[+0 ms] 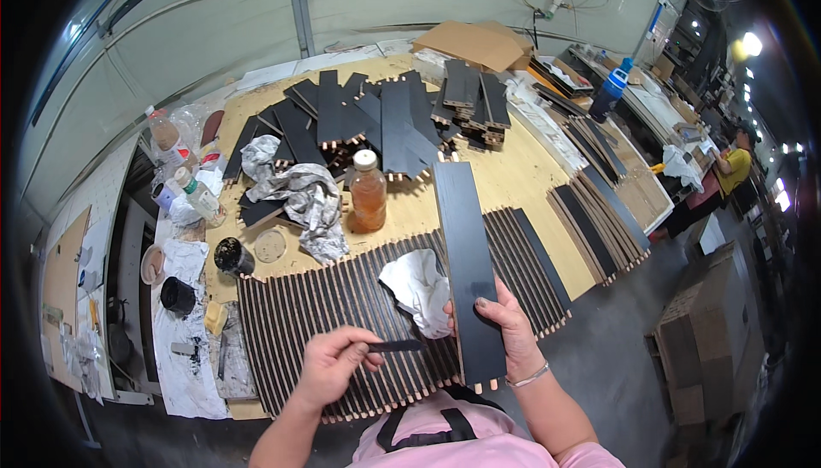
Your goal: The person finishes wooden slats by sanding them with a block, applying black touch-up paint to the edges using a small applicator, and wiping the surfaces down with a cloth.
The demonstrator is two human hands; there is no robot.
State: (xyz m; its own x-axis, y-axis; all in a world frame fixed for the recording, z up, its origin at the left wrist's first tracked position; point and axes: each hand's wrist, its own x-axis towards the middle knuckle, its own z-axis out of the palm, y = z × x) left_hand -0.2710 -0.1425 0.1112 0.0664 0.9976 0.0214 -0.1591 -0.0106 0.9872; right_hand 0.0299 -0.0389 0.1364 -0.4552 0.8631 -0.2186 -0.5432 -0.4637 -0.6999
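My right hand (510, 331) is closed around the lower part of a long black board (466, 254), thumb on its face. The board is held upright, with pale wooden dowels sticking out of both ends. Pinched in my left hand (335, 364) is a thin dark flat strip (398, 346), its tip pointing at the board; its exact kind does not show. Below my hands lies a row of boards (342, 323) on edge, set side by side, with dowel ends showing. A crumpled white rag (417, 288) rests on that row, beside the held board.
A pile of black boards (342, 117) covers the back of the table. An amber bottle (368, 194) stands mid-table beside a stained cloth (308, 203). Black cups (178, 296) are at the left, a blue bottle (611, 92) at the far right. Another person (727, 169) is at the right.
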